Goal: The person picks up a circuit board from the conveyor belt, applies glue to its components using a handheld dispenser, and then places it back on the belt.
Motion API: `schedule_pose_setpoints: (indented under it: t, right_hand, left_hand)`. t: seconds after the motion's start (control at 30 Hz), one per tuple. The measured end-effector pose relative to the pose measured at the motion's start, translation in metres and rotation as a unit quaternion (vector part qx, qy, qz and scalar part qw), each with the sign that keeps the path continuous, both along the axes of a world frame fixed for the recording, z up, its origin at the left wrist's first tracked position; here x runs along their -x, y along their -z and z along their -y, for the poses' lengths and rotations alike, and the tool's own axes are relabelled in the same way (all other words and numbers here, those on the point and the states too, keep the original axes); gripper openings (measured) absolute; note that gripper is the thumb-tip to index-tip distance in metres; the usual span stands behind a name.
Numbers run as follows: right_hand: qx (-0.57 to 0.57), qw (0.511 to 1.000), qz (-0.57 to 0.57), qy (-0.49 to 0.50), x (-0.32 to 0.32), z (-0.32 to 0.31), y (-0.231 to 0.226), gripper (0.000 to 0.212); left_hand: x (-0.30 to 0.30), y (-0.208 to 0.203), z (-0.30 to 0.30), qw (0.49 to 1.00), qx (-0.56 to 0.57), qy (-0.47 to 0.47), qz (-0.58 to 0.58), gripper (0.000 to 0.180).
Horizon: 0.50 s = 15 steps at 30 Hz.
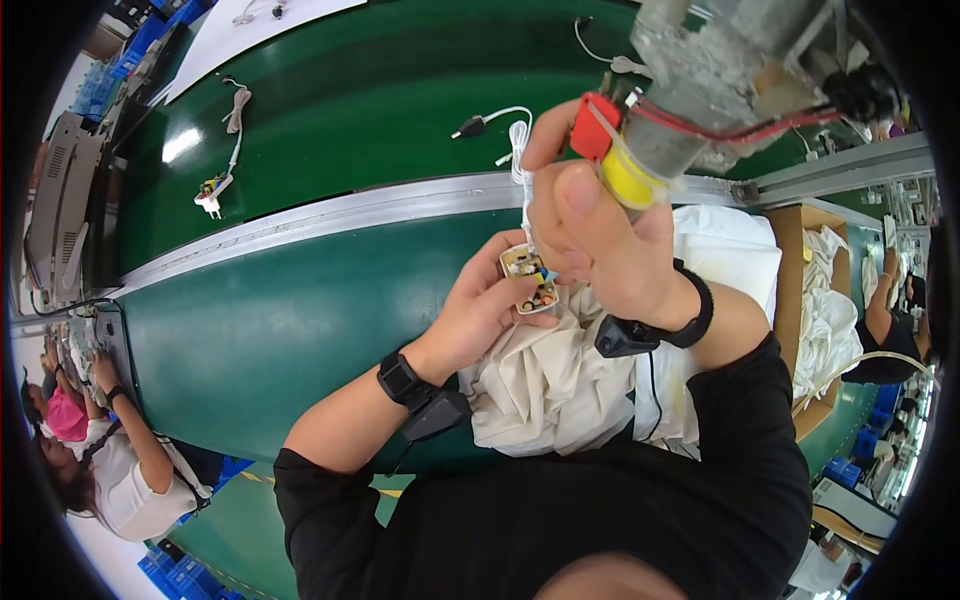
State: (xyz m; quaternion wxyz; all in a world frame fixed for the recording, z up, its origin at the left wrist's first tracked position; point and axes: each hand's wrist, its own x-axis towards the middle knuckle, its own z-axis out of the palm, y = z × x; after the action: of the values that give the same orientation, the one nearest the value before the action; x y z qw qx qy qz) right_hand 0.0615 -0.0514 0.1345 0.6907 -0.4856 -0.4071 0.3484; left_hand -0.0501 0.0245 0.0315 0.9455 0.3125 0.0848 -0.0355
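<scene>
My left hand [480, 305] holds a small white open housing with a circuit board [528, 268] and several small components in it. The thumb lies over the board's lower part. A white cable [518, 140] runs from the housing to a black plug [468, 127] on the bench. Just right of the board, my right hand [605, 235] is closed around the lower end of a grey tool [675, 120] that looks crusted with dried glue. This tool has a yellow band, a red piece beside my index finger, and red and black wires. Its tip is hidden behind my fingers.
Cream cloth [550, 385] is heaped below my hands. A cardboard box [790, 260] with white cloth stands at right. A metal rail [330, 228] divides the green surfaces; beyond it lies another corded board [210, 190]. A co-worker [130, 480] sits at far left.
</scene>
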Motion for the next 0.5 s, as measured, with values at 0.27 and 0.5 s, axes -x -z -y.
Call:
schedule_pose_setpoints:
  t: [0.27, 0.5]
  right_hand:
    - [-0.004, 1.000, 0.015, -0.006, -0.0043, 0.0020, 0.0007, 0.042]
    - [-0.014, 1.000, 0.013, -0.021, -0.0016, 0.0044, 0.0037, 0.040]
  left_hand:
    - [-0.0034, 0.0062, -0.0011, 0.999, 0.029, -0.019, -0.014, 0.037]
    - [-0.0035, 0.0065, -0.0010, 0.998, 0.042, -0.036, -0.019, 0.036]
